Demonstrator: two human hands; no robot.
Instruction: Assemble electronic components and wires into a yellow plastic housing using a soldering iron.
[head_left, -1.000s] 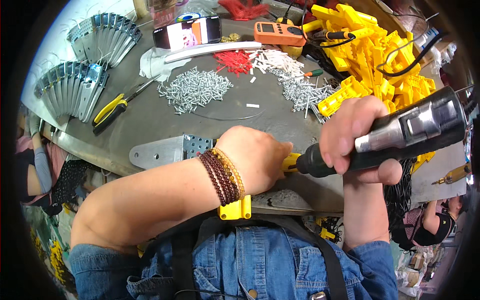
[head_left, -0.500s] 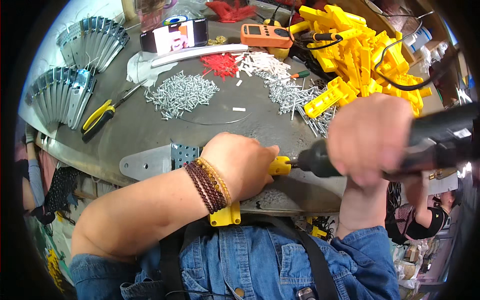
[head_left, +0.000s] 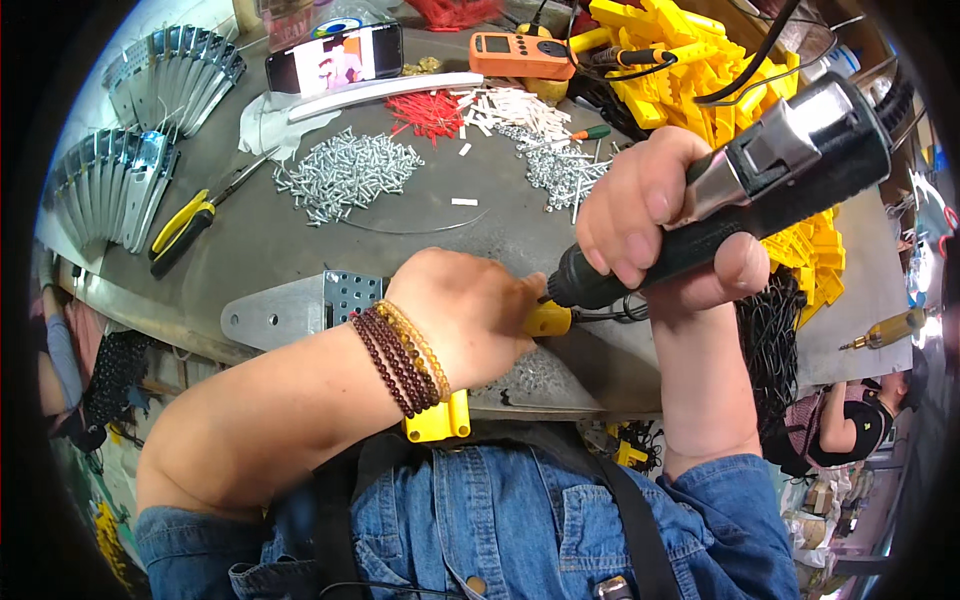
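Observation:
My left hand (head_left: 465, 312) is closed around a yellow plastic housing (head_left: 438, 420), pressing it to the table; most of it is hidden under the palm. To the left of that hand lies a flat grey metal bracket (head_left: 272, 318) with a perforated end; whether it joins the housing is hidden. In my right hand (head_left: 640, 215) is a black electric screwdriver (head_left: 705, 232), tilted with its rear end up and right. Its tip comes down beside my left fingertips, over the housing's right end, where a dark cord (head_left: 605, 316) shows.
Piles of screws (head_left: 350, 175), red pieces (head_left: 428, 115) and white pieces (head_left: 525, 110) lie beyond my hands. Yellow housings (head_left: 680, 75) are heaped at far right, near an orange multimeter (head_left: 522, 55). Pliers (head_left: 190, 232) and stacked metal brackets (head_left: 100, 195) lie left. A person (head_left: 840, 430) is at right.
My right hand has moved left and the screwdriver has swung from nearly level to steeply tilted. The cord at the housing's right end now shows. My left hand keeps its hold.

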